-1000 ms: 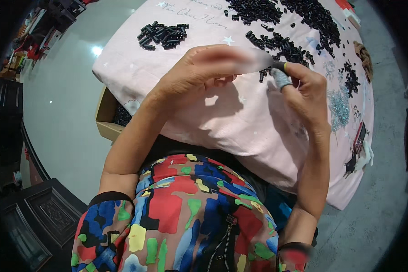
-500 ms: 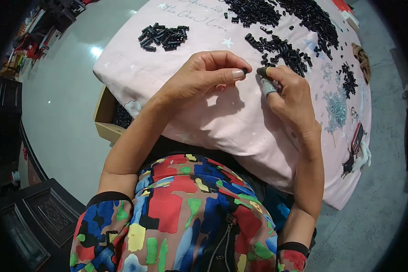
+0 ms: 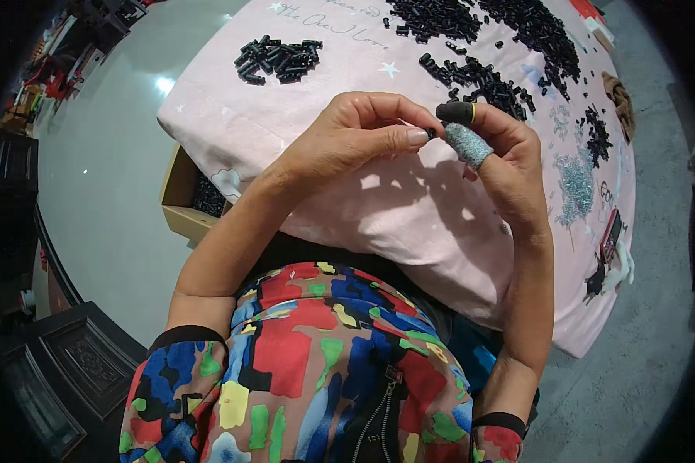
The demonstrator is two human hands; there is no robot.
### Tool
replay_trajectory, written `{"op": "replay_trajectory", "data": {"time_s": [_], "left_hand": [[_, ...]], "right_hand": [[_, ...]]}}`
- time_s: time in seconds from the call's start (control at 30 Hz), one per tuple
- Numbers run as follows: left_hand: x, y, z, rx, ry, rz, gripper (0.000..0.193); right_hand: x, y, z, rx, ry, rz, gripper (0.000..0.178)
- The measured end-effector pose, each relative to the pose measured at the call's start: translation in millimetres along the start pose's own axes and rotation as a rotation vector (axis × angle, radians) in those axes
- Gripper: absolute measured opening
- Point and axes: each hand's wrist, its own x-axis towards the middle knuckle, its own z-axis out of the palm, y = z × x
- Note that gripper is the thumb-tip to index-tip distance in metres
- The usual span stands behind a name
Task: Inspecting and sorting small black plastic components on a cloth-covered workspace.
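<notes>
Between the thumb and forefinger of my left hand (image 3: 347,135) is a small black cylindrical plastic part (image 3: 431,134), mostly covered by the fingertips. My right hand (image 3: 510,158) has come up against it, its thumb and forefinger pinched close together. A grey wrap (image 3: 468,145) covers the right thumb, and a black finger cot (image 3: 455,113) with a yellow edge sits on the forefinger. Whatever lies between the right fingertips is hidden. Beyond the hands, a heap of black parts (image 3: 486,89) spreads over the pink cloth (image 3: 347,202).
A smaller pile of black parts (image 3: 278,60) lies far left, bigger heaps (image 3: 529,38) at the back. To the right are small clear pieces (image 3: 575,185), a red-and-black device (image 3: 611,235) and a brown cloth (image 3: 618,96). A cardboard box (image 3: 187,222) with black parts stands below the left edge.
My right hand has moved left and turned, so its fingertips now meet those of my left hand. The left hand has shifted slightly right with the black part.
</notes>
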Motion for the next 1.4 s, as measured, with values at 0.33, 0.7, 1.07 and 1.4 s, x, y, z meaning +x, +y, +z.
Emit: {"op": "replay_trajectory", "data": {"time_s": [0.33,0.7,1.07,1.4], "left_hand": [[1.7,-3.6,-3.6,-0.009,0.019,0.03,0.023],[1.9,-4.6,-4.2,-0.021,0.029,-0.009,0.025],[1.6,-5.2,-3.5,-0.026,0.042,-0.016,0.022],[0.4,-2.1,0.5,0.002,0.078,-0.042,0.023]], "right_hand": [[0.1,7.5,6.9,-0.687,0.108,-0.619,0.033],[-3.4,5.7,7.3,-0.122,0.201,-0.228,0.023],[-4.8,6.2,6.8,-0.028,0.114,-0.251,0.022],[-6.7,4.1,10.8,-0.036,0.106,-0.25,0.023]]}}
